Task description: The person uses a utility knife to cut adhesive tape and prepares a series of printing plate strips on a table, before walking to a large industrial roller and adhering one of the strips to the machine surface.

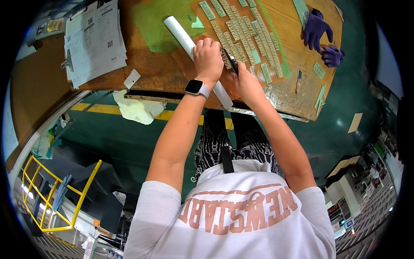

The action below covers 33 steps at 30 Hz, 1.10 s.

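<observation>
- The left hand [208, 58], with a smartwatch with a pale strap [197, 87] on its wrist, lies knuckles up on a long white tube of rolled paper or plastic [182, 35], fingers curled down over it in a pressing grasp
- That white tube lies slantwise across the worn wooden worktable [148, 71], from the green-stained patch at the far side down to the near edge, where its lower end shows under the left wrist
- The right hand [246, 81] is clenched round a dark pen-like tool [230, 60], whose tip points away from the person at the near end of the strips
- Rows of pale green rectangular strips with small markings [243, 30] lie packed side by side on the table just beyond both hands, running slantwise toward the far edge; the dark tool touches or nearly touches the nearest of them, which of the two I cannot tell
- A few loose green strips [319, 69] lie apart at the right of the table
- A pair of purple rubber gloves [320, 36] rests near the table's right edge, well apart from the hands
- A stack of printed white sheets under a metal clip [92, 41] sits at the left end of the table
- A crumpled white cloth or sheet [138, 108] hangs below the table's near edge, over the green floor with a yellow line [103, 108]
- A yellow metal railing [56, 194] stands at the lower left
</observation>
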Available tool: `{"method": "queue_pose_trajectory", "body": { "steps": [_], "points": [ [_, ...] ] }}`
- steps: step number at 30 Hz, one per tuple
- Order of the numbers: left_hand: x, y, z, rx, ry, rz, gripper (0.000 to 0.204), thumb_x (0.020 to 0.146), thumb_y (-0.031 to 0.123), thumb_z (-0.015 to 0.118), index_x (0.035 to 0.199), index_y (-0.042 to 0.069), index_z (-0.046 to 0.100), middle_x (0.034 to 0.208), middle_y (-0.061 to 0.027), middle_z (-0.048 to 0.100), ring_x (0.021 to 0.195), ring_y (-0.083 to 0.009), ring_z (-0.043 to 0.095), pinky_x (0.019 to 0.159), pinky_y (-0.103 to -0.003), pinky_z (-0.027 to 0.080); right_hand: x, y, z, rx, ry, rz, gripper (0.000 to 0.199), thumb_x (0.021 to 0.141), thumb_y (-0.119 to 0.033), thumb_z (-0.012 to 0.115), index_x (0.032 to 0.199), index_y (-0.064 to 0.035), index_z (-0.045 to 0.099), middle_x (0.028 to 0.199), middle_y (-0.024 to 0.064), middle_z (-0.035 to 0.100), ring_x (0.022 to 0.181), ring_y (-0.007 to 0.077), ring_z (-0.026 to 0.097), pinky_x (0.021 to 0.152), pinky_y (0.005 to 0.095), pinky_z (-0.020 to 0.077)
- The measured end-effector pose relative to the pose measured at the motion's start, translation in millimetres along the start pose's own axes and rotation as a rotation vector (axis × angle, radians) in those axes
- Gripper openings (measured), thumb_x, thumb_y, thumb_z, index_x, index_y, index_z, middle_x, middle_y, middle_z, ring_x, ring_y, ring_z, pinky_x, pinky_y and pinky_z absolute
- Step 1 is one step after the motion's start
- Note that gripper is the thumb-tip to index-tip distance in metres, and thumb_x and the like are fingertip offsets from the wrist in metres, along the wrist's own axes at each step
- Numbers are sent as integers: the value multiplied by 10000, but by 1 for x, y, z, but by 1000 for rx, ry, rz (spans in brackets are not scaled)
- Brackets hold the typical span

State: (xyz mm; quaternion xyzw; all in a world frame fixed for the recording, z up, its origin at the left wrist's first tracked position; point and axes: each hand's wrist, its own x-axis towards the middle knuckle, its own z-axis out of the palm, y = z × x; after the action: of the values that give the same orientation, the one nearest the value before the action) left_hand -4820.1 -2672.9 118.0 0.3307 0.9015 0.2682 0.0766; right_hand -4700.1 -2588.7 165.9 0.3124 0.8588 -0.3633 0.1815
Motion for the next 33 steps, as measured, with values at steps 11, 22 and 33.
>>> {"method": "queue_pose_trajectory", "body": {
  "steps": [11,22,33],
  "points": [
    [1,-3,6,27,17,-22,101,740,105,671,827,99,619,944,-49,568,954,-266,514,834,-407,389,4,-7,5,-154,-47,47,331,892,-116,488,1189,-11,387,941,258,616,890,451,610,759,515,488],
    [3,-6,8,73,-10,-28,130,722,115,690,828,113,616,929,-50,556,959,-270,516,840,-405,400,12,-19,-6,-240,-97,21,241,851,-98,510,1026,7,382,845,276,638,818,456,630,719,519,503],
    [3,-7,12,94,32,-42,86,734,105,651,813,123,621,914,-50,559,953,-262,520,832,-394,399,16,-31,-15,-255,-151,50,249,860,-101,498,1047,14,379,861,298,638,866,457,630,741,525,498]
  ]
}}
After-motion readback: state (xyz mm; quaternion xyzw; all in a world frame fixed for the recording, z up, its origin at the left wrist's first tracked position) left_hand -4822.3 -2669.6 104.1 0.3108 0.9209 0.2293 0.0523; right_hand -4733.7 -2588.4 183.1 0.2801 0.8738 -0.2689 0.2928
